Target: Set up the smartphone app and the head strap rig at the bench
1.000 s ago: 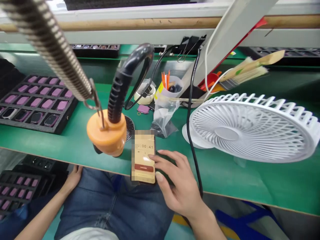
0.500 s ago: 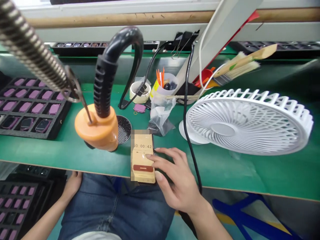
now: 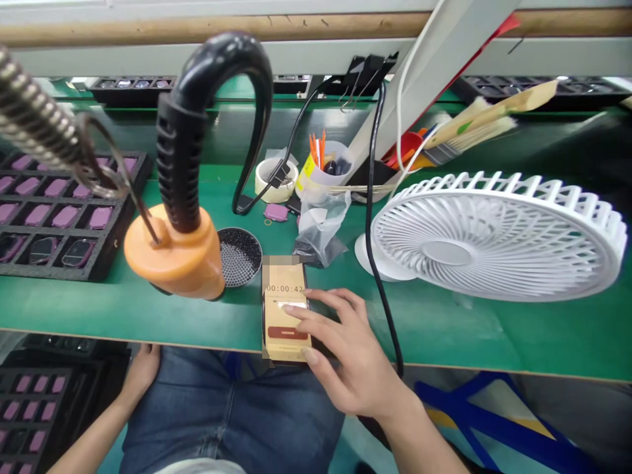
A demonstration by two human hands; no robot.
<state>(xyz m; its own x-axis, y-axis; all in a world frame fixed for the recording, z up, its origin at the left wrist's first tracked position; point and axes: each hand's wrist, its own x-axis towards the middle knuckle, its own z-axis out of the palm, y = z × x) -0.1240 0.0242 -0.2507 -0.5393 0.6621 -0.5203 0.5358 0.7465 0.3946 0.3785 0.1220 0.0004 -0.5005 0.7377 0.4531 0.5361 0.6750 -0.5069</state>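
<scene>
A phone (image 3: pixel 289 316) lies on the green bench near its front edge. Its yellowish screen shows a timer reading 00:00:42 and a dark red bar; part of it is blurred into blocks. My right hand (image 3: pixel 345 345) is over the phone's right side with fingers spread, one fingertip at the screen, and grips nothing. At the lower left my left hand (image 3: pixel 143 368) hangs beside my thigh, just below the bench edge. Its fingertips are hidden, so what they do is not visible.
An orange electric screwdriver (image 3: pixel 175 253) hangs from a coiled spring (image 3: pixel 39 112) left of the phone. Beside it lies a round dish of small black parts (image 3: pixel 241 253). A white fan (image 3: pixel 494 243) stands right, behind a black cable (image 3: pixel 371 217). A foam tray (image 3: pixel 111 240) holds purple-framed watch cases.
The view has shifted slightly, and the orange screwdriver appears farther left. My right hand stays over the phone with its fingers in nearly the same pose. The timer reading is unchanged.
</scene>
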